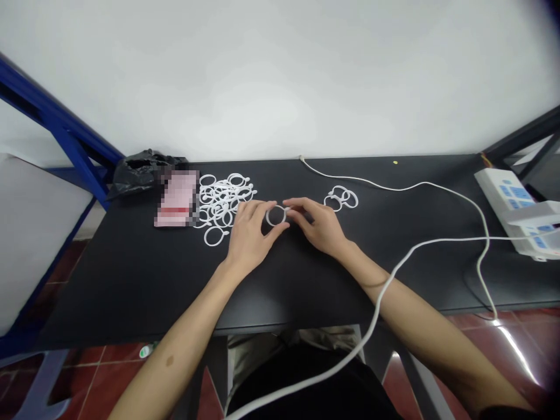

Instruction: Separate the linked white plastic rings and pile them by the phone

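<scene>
Between my two hands, just above the black table, is a thin white ring (276, 225) with a small tab on its right side. My left hand (254, 230) grips the ring by its left edge, thumb below and fingers above. The fingertips of my right hand (317, 221) pinch the tab side. A heap of similar white rings (223, 201) lies to the left of my left hand, with one ring (214, 236) apart at its near edge. Beyond my right hand rests a small group of white rings (343, 197), overlapping one another.
A pixelated pink packet (178, 195) and a crumpled black plastic bag (142, 166) lie at the table's left. A white cable (394, 189) runs along the back; another white cable (406, 256) crosses over my right forearm. A white box with blue labels (511, 204) stands at the right.
</scene>
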The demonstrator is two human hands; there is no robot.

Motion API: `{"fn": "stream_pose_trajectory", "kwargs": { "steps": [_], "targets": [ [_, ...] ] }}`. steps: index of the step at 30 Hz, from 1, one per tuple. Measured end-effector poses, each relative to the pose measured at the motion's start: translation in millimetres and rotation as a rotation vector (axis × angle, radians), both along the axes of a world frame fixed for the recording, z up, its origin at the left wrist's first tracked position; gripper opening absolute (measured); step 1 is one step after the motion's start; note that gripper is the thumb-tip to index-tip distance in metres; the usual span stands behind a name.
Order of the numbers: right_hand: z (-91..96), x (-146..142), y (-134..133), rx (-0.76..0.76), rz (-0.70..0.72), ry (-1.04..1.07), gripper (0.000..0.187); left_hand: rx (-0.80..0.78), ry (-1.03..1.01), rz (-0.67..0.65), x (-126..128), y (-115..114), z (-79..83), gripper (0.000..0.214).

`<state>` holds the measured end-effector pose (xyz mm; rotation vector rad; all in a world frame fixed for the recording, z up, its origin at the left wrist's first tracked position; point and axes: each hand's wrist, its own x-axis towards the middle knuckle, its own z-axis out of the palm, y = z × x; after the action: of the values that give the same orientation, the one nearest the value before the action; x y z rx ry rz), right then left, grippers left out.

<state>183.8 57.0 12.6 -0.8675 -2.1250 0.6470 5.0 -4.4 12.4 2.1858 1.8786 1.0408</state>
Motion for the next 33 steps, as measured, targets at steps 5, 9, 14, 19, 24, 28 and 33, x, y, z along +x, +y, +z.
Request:
{"fn": "stream_pose_trajectory", "kwargs": {
  "steps": [5,9,14,19,24,28,33],
  "targets": [
    [-3.7,12.0,15.3,0.193,-0.280,-0.309,0.028,-0.005,0.241,0.242,-8.4,1.7,0.4,0.037],
    [-2.0,28.3,28.2,0.210,-0.548,-0.485,0.036,-0.040,0.324,0.305,-13.0,2.1,-1.1,0.038],
    [-0.6,39.0,33.7,0.140,-0.704,-0.575,0.051,-0.031,0.300,0.295,-14.3,1.6,-1.4,0.040],
    [-4.7,40.2,34.5,0.132,-0.697,-0.631,0.037,-0.018,0.291,0.293,-13.1,1.1,0.5,0.041],
    [-7.5,38.7,34.6,0.157,-0.585,-0.619,0.020,-0.021,0.317,0.250,-8.4,-0.2,1.3,0.041],
    [-3.3,32.7,32.0,0.208,-0.423,-0.463,0.022,-0.002,0.293,0.166,-1.7,-1.4,1.9,0.038],
    [2.5,18.8,19.5,0.155,-0.027,-0.231,0.030,0.007,0.263,0.040,2.5,-1.9,1.3,0.043]
  ]
}}
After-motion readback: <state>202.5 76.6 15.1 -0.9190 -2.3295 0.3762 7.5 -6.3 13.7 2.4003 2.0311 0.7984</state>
